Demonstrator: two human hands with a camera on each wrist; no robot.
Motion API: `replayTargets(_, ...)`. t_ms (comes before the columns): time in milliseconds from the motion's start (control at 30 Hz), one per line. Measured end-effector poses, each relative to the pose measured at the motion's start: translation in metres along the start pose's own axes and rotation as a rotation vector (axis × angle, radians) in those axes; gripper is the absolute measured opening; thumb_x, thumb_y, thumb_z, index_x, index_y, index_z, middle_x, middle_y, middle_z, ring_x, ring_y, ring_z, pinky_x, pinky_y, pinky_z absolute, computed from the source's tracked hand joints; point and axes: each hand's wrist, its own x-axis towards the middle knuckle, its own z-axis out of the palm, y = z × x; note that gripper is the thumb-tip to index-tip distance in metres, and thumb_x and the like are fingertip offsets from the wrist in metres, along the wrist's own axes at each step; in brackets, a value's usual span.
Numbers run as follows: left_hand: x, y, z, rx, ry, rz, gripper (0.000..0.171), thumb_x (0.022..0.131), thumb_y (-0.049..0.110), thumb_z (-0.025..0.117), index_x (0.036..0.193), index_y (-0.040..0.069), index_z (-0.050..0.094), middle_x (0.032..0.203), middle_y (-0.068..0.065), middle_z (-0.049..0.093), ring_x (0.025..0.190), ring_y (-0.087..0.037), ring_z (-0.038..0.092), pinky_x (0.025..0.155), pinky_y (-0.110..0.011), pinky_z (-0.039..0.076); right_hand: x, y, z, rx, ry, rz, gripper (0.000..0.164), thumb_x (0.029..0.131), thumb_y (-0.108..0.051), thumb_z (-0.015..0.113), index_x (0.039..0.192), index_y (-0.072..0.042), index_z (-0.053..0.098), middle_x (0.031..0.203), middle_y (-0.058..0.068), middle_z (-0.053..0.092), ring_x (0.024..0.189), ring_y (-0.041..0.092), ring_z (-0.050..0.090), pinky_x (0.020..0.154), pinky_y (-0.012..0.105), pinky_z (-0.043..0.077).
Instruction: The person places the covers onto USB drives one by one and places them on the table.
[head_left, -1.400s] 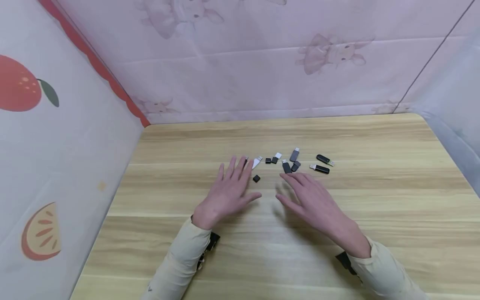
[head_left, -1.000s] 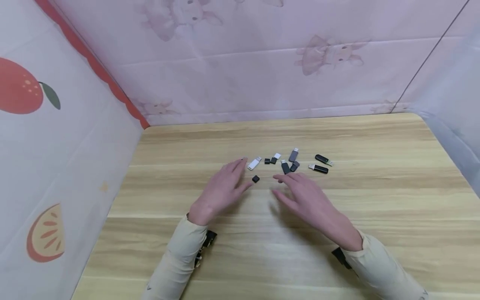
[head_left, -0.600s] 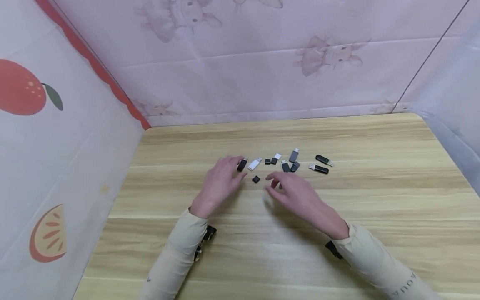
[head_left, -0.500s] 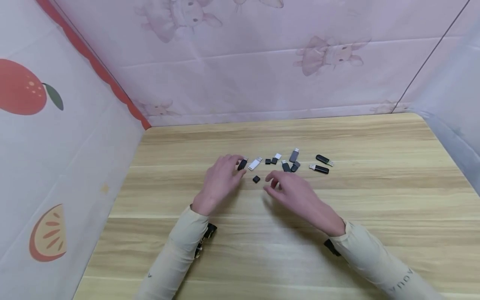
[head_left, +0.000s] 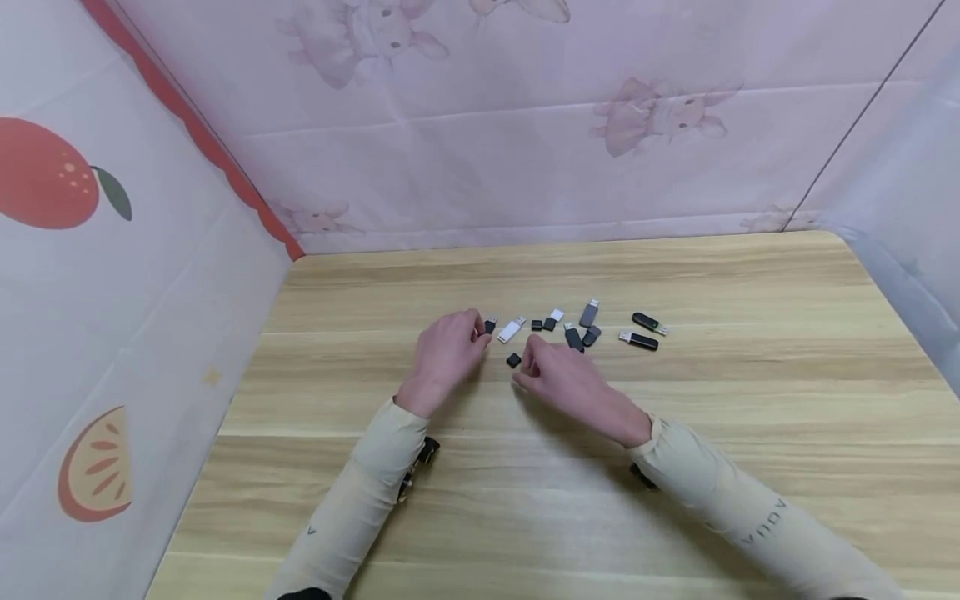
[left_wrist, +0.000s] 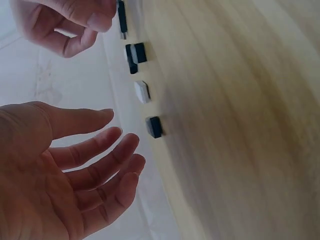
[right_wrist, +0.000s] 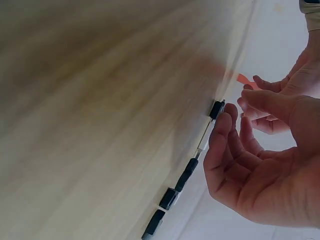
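Observation:
My left hand (head_left: 448, 350) is at the left end of a loose row of USB sticks, its fingertips right at a black USB stick (head_left: 491, 325) that they partly cover. In the left wrist view the fingers are loosely curved, with a gap between thumb and index finger. A white USB stick (head_left: 512, 329) lies just to the right. My right hand (head_left: 564, 371) is beside a small black cap (head_left: 513, 360), fingertips just to its right. In the right wrist view its thumb and fingers are bent apart with nothing between them.
Behind the right hand lie small black caps (head_left: 537, 325), a white cap (head_left: 557, 315), a grey USB stick (head_left: 589, 313) and a dark USB stick (head_left: 573, 337). Two black USB sticks (head_left: 642, 341) lie farther right. Patterned curtains (head_left: 480, 167) border the wooden table (head_left: 525, 517).
The left hand has drawn in from spread fingers and bent them at the black USB stick. The right hand has moved left to the small black cap. The USB sticks stay put.

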Motion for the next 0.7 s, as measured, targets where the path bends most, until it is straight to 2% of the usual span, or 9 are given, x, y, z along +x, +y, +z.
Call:
replayTargets(167, 0.006, -0.003, 0.003, 0.03, 0.015, -0.017, 0.015, 0.1, 0.026, 0.072, 0.099, 0.011, 0.071, 0.086, -0.004, 0.073, 0.071, -0.019, 0.063, 0.059, -0.032, 0.048, 0.008, -0.002, 0.001, 0.006, 0.001, 0.01, 0.02, 0.096, -0.025, 0.076, 0.1, -0.01, 0.063, 0.085, 0.003, 0.069, 0.067, 0.014, 0.057, 0.059, 0.026, 0.046)
replayTargets(433, 0.012, -0.004, 0.008, 0.052, -0.055, -0.065, 0.031, 0.101, 0.03, 0.071, 0.117, 0.004, 0.068, 0.102, -0.012, 0.076, 0.079, -0.024, 0.067, 0.068, -0.038, 0.056, 0.017, 0.001, 0.007, 0.043, 0.006, 0.004, 0.031, 0.094, -0.031, 0.081, 0.098, -0.008, 0.059, 0.08, 0.003, 0.063, 0.069, 0.016, 0.055, 0.058, 0.027, 0.041)
replayTargets(567, 0.014, -0.003, 0.012, 0.078, -0.059, -0.08, 0.028, 0.101, 0.03, 0.072, 0.11, 0.004, 0.068, 0.099, -0.012, 0.074, 0.08, -0.026, 0.067, 0.067, -0.039, 0.055, 0.02, 0.001, 0.008, 0.049, 0.004, -0.004, 0.031, 0.094, -0.028, 0.081, 0.101, -0.007, 0.059, 0.082, 0.004, 0.064, 0.071, 0.016, 0.057, 0.059, 0.026, 0.043)
replayTargets(700, 0.017, -0.002, 0.014, 0.09, -0.068, -0.082, 0.027, 0.1, 0.031, 0.073, 0.1, 0.006, 0.064, 0.09, -0.009, 0.068, 0.075, -0.023, 0.061, 0.06, -0.034, 0.046, 0.023, 0.001, 0.008, 0.04, -0.008, 0.003, 0.03, 0.095, -0.026, 0.08, 0.103, -0.006, 0.059, 0.086, 0.006, 0.067, 0.073, 0.017, 0.059, 0.061, 0.026, 0.045)
